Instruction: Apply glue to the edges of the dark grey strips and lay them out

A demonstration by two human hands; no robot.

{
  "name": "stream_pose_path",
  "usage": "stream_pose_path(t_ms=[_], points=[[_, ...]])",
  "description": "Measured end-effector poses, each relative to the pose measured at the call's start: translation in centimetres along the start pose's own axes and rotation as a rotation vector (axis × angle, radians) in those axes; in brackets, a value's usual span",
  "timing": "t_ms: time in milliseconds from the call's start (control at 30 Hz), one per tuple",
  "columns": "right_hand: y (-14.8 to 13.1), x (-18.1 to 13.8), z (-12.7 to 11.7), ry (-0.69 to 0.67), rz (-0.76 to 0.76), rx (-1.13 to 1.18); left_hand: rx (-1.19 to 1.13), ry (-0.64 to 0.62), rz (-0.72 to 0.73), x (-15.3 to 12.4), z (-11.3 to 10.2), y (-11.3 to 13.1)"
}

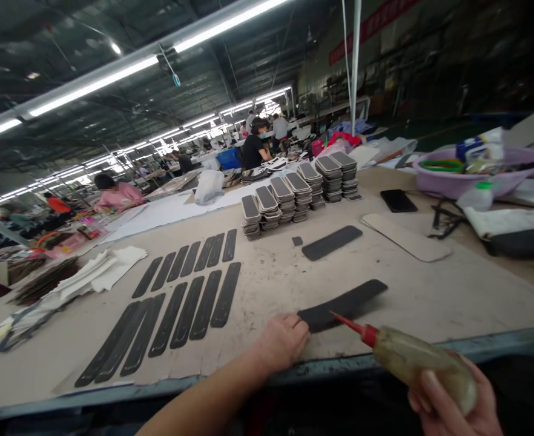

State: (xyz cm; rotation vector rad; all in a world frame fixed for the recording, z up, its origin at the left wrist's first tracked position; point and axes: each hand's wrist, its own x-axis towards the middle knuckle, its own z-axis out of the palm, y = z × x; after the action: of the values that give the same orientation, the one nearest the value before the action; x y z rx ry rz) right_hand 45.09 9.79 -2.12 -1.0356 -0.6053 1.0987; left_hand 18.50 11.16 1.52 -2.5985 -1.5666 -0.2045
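My left hand (281,340) rests on the table's near edge, fingertips pressing the left end of a long black strip (346,302) that lies flat on the cardboard work surface (430,290). My right hand (453,402) grips a squeeze bottle (419,365) of yellowish glue. Its red nozzle (351,324) points at the strip's near edge, just short of touching it. Another black strip (332,242) and a beige strip (405,237) lie farther back.
Two rows of black strips (183,297) lie to the left. Stacks of padded pieces (299,192) stand behind. A phone (398,200), a purple basin (485,172) and white cloth scraps (94,272) are around. Other people work at far tables.
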Motion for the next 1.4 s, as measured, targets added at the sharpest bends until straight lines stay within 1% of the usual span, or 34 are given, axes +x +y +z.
stream_pose_path(t_ms=[100, 167, 233, 333, 433, 567, 667, 800, 967, 1100, 1300, 1400], points=[[0.1, -0.7, 0.9, -0.057, -0.054, -0.112, -0.174, 0.112, -0.079, -1.8, 0.8, 0.5], [0.4, -0.9, 1.0, -0.091, -0.118, -0.255, -0.254, 0.213, -0.136, -2.4, 1.0, 0.1], [0.9, -1.0, 1.0, -0.113, -0.18, -0.375, -0.284, 0.266, -0.145, -2.9, 1.2, -0.4], [1.7, -1.3, 1.5, -0.16, -0.308, -0.518, -0.297, 0.243, -0.079, -3.3, 1.7, -0.9], [2.4, -1.5, 2.3, -0.239, -0.452, -0.65, -0.286, 0.226, -0.052, -3.5, 2.2, -1.0], [2.7, -1.7, 3.3, -0.365, -0.632, -0.707, -0.256, 0.196, -0.038, -3.5, 2.6, -0.8], [2.8, -1.8, 3.7, -0.431, -0.707, -0.723, -0.237, 0.179, -0.043, -3.5, 2.6, -0.8], [3.0, -1.9, 4.1, -0.461, -0.741, -0.735, -0.223, 0.181, -0.026, -3.5, 2.7, -0.8], [3.6, -1.6, 4.2, -0.497, -0.736, -0.761, -0.236, 0.204, -0.024, -3.5, 3.1, -0.8], [3.6, -1.5, 4.4, -0.539, -0.74, -0.754, -0.253, 0.204, -0.023, -3.4, 3.0, -0.8], [2.7, -1.1, 4.5, -0.509, -0.75, -0.745, -0.249, 0.202, -0.005, -3.2, 2.9, -0.9], [2.2, -0.6, 4.2, -0.462, -0.745, -0.767, -0.24, 0.209, 0.001, -3.3, 3.2, -1.1]])
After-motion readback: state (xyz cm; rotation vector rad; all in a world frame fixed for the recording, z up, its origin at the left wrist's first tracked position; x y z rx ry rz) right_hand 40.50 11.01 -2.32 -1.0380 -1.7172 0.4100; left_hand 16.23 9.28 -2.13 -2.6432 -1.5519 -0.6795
